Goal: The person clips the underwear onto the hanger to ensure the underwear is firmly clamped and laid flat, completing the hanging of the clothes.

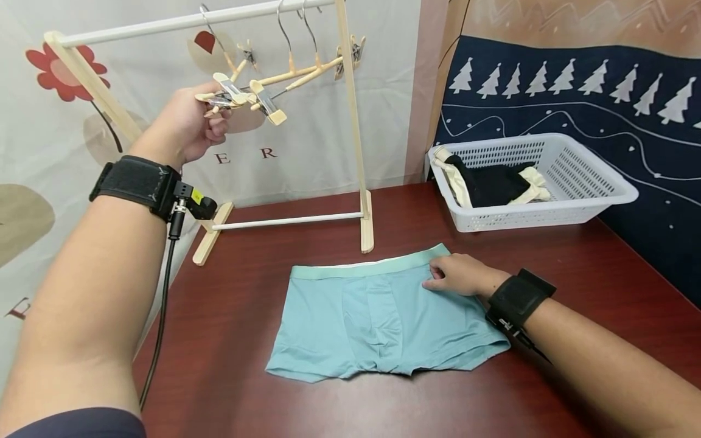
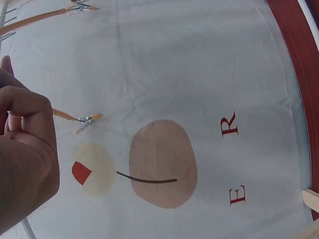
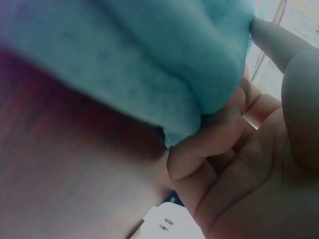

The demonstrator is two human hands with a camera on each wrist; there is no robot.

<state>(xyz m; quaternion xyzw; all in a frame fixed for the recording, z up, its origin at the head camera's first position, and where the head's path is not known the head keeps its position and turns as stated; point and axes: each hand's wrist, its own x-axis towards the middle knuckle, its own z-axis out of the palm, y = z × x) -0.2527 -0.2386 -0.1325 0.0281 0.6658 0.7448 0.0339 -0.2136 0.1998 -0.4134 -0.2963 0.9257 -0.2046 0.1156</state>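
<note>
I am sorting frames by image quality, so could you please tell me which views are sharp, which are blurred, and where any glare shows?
Head view: sharp and evenly lit, with the teal underwear and hanger crisp and only soft sheen on the table. Left wrist view: backdrop in focus, left hand slightly soft at the edge. Right wrist view: too close, so fabric and right hand are blurred; bright washout at top right.
</note>
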